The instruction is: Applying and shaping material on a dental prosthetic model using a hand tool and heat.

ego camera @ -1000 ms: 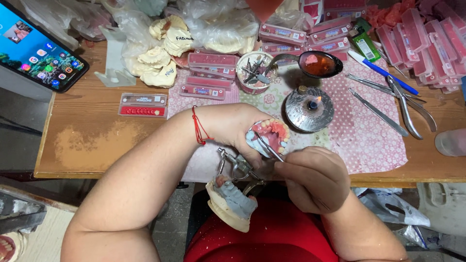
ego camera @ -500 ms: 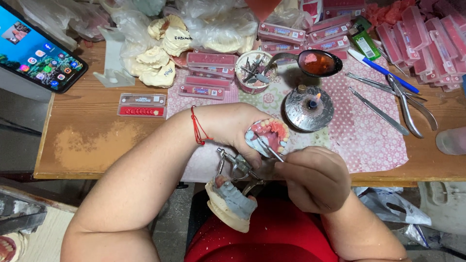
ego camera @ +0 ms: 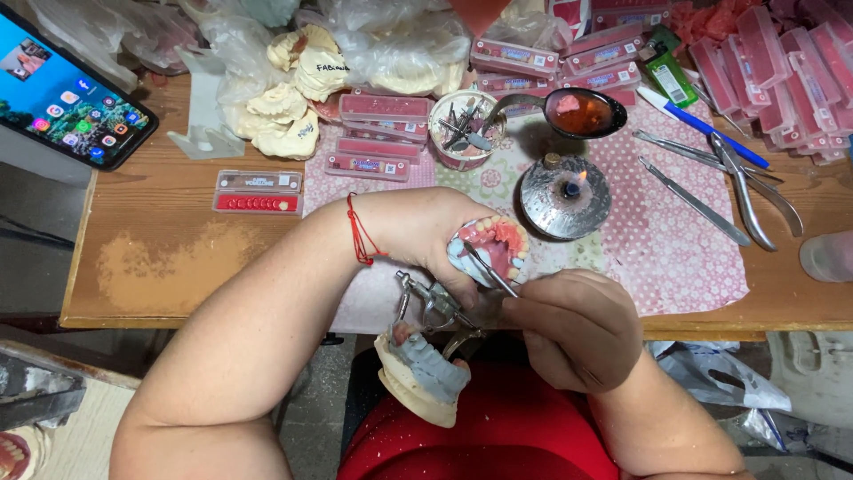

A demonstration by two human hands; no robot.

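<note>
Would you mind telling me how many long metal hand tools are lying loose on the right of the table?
3: pliers nearest the edge, a slim instrument left of them, and tweezers running under the pliers. More may be hidden.

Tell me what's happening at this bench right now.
A person seated at a wooden table holds a denture model with pink gums and teeth in the left hand. The model sits on a hinged metal frame with a plaster base hanging below the table edge. The right hand holds a thin metal tool with its tip against the model. A small burner is lit nearby, beside a spoon of pink wax, pliers and a phone.
</note>
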